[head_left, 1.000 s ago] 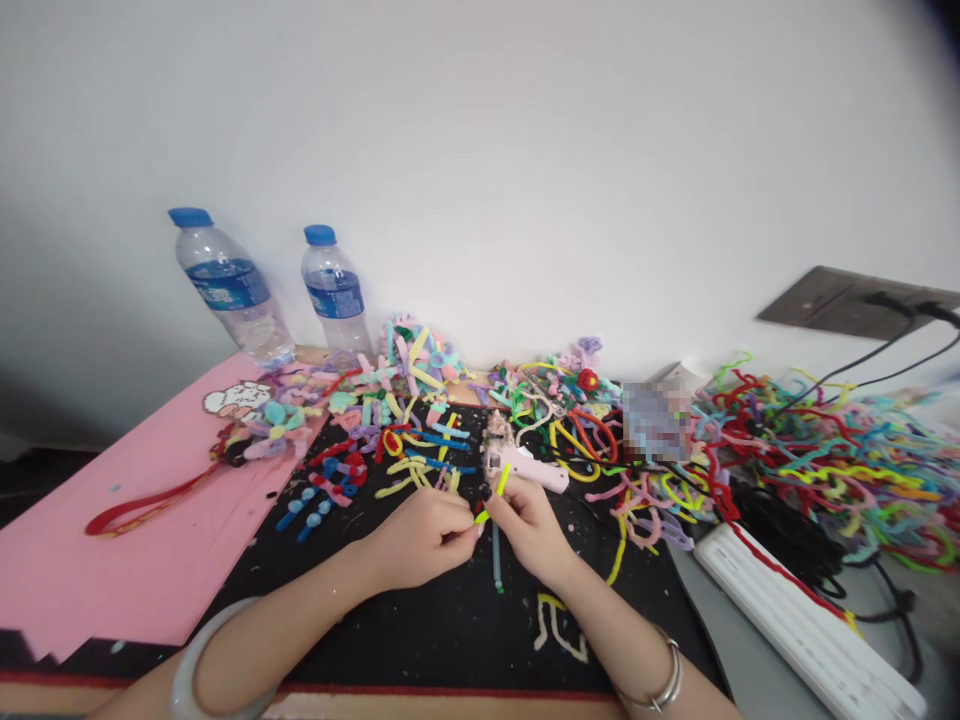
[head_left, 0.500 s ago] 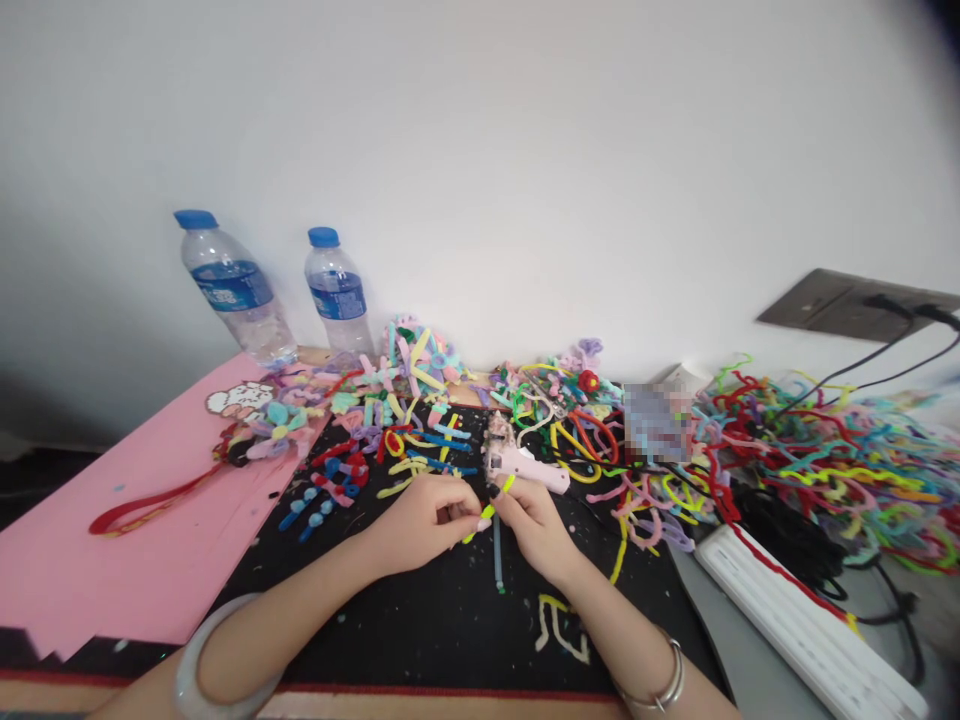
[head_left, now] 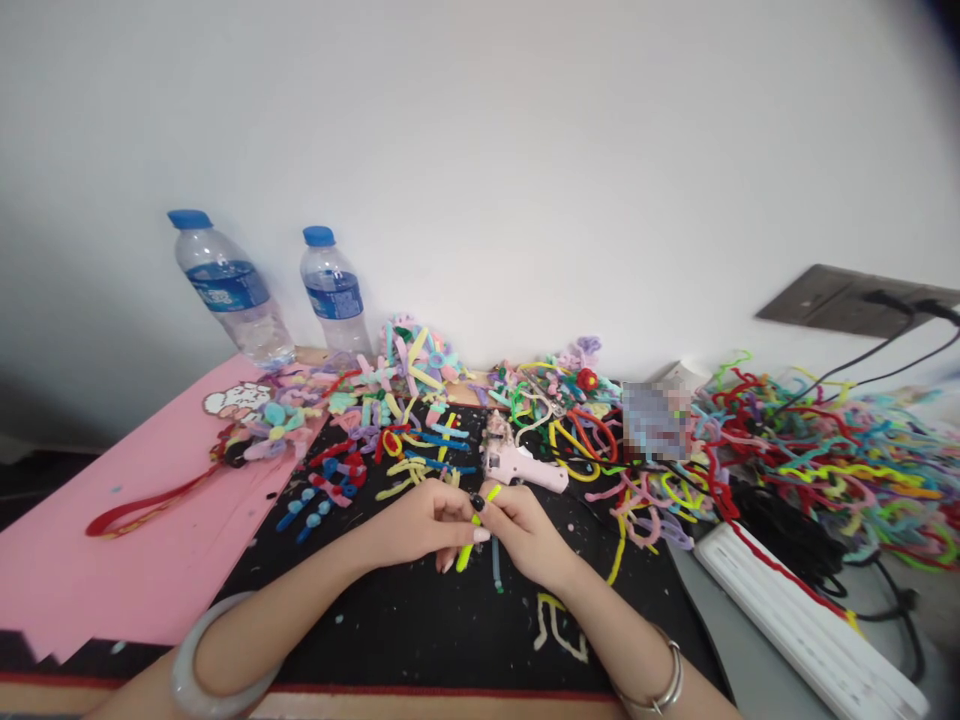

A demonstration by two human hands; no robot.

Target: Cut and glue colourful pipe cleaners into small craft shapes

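Observation:
A short neon-yellow fuzzy stem [head_left: 465, 556] slants between my hands, its lower end sticking out below the fingers and its tip above them. My left hand [head_left: 420, 522] pinches it from the left. From the right, my right hand [head_left: 525, 525] closes on its upper part, the dark thumbnail beside it. Just behind the hands lies a pink glue gun [head_left: 529, 468], its nozzle end crusted. A greyish translucent stick [head_left: 496, 565] lies on the black mat [head_left: 420, 640] under my right hand. Bent cream and yellow pieces [head_left: 562, 630] rest near my right forearm.
Two water bottles [head_left: 229, 285] lean at the wall. Pink sheets [head_left: 150, 510] and a red strap [head_left: 146, 508] lie left. Colourful fuzzy stems [head_left: 810, 450] pile up along the back and right, beside a white power strip [head_left: 810, 620] and black cable [head_left: 795, 540].
The yellow stem has shifted slightly left and down, with more of its lower end showing. The fingers of both hands have moved closer together around it.

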